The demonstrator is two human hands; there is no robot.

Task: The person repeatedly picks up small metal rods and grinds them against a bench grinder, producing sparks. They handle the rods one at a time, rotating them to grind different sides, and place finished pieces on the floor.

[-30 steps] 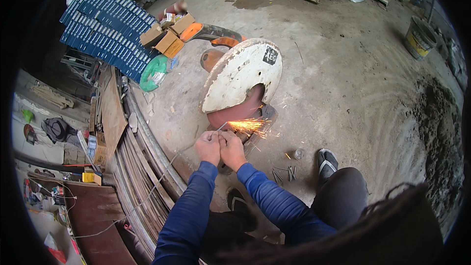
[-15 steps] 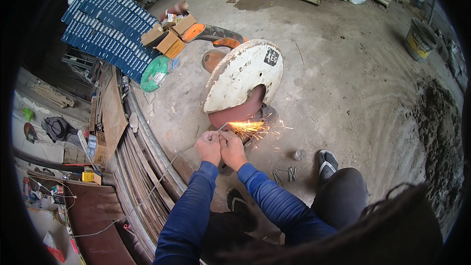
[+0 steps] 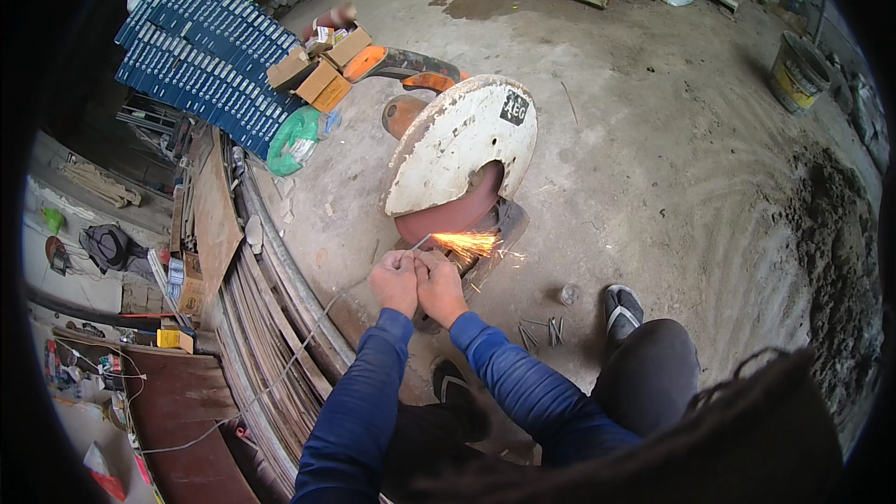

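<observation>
Both my hands are closed together at the lower edge of a cut-off saw. My left hand [image 3: 394, 282] and my right hand [image 3: 440, 287] pinch a thin grey metal rod [image 3: 423, 242], whose end sticks out above the fingers. The rod's end meets the reddish-brown abrasive disc [image 3: 439, 217], and orange sparks [image 3: 469, 243] spray off to the right. A chipped white guard [image 3: 467, 135] covers the disc's upper part. Behind it are the saw's black and orange handle [image 3: 411, 63] and its orange motor housing [image 3: 403, 116]. The rod's lower part is hidden by my fingers.
Several short metal pieces [image 3: 554, 330] lie near my right foot, beside a small round container [image 3: 568, 295]. A grey cord [image 3: 308, 336] crosses long pipes and boards [image 3: 271, 308] at left. Blue boxes [image 3: 210, 65] are stacked behind; a bucket [image 3: 800, 73] stands far right.
The spark spray has changed shape, now fanning more tightly rightward with some sparks falling lower. My hands and the rod stay nearly in place; the view has shifted very slightly.
</observation>
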